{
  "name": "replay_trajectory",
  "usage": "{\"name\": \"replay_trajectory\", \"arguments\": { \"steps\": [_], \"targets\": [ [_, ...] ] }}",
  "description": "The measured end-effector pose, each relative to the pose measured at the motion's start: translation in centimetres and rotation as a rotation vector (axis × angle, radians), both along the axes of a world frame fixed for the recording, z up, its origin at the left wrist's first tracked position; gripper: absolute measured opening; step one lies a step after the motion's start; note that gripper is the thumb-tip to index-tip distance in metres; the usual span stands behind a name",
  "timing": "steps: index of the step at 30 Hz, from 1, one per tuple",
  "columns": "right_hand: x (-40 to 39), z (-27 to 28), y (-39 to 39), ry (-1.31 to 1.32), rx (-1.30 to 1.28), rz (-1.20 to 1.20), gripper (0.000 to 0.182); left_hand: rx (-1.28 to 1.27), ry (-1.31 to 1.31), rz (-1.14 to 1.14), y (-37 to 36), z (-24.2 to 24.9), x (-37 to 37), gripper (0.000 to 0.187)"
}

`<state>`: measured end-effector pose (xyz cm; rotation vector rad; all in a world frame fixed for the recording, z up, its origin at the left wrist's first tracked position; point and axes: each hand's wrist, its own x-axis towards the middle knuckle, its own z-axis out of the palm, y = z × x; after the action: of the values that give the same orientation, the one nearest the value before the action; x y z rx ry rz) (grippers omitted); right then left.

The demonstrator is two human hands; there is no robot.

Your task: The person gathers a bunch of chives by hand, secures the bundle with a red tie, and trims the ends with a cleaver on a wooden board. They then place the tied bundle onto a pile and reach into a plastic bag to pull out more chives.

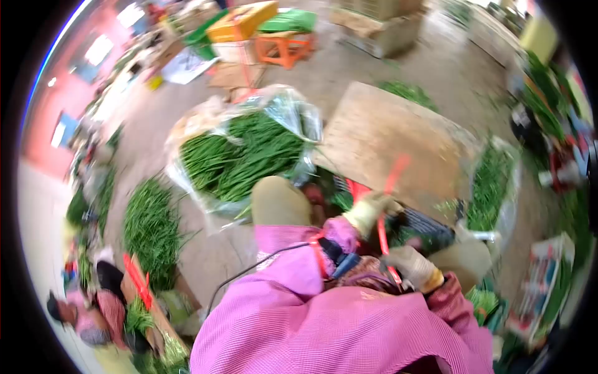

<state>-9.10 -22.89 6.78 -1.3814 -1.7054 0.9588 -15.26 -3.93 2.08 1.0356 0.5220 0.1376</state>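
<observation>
My left hand (pixel 369 212), in a pale glove, is closed on a long red plastic strip (pixel 382 235). The strip's blurred upper end stands over a worn wooden board (pixel 392 140). Lower and to the right, my right hand (pixel 418 268), also gloved, is closed at the strip's lower end near my lap; its fingertips are partly hidden. A dark plastic crate (pixel 430 227) stands under the hands at the board's near edge. Left of the board, a plastic-lined bundle of long green stalks (pixel 249 153) lies open in front of my knee.
Loose greens (pixel 151 230) lie on the floor to the left. Another bag of greens (pixel 491 187) stands right of the board. An orange stool (pixel 283 50) and a yellow box (pixel 242 22) are farther ahead. A person (pixel 93 311) sits at the lower left.
</observation>
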Motion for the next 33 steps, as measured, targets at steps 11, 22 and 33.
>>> {"name": "replay_trajectory", "arguments": {
  "steps": [11,22,33],
  "targets": [
    [17.3,-11.9,5.3,0.640,-0.396,-0.725,0.003,1.303,-0.032,0.449,14.4,11.1,-7.6,0.039],
    [19.5,-3.9,18.2,-1.054,-0.977,-0.386,0.054,1.821,1.255,0.045,34.6,3.6,-26.4,0.087],
    [3.8,-5.3,47.9,-0.574,-0.581,-0.429,0.057,1.970,0.915,0.055,45.6,1.9,-23.0,0.043]
  ]
}}
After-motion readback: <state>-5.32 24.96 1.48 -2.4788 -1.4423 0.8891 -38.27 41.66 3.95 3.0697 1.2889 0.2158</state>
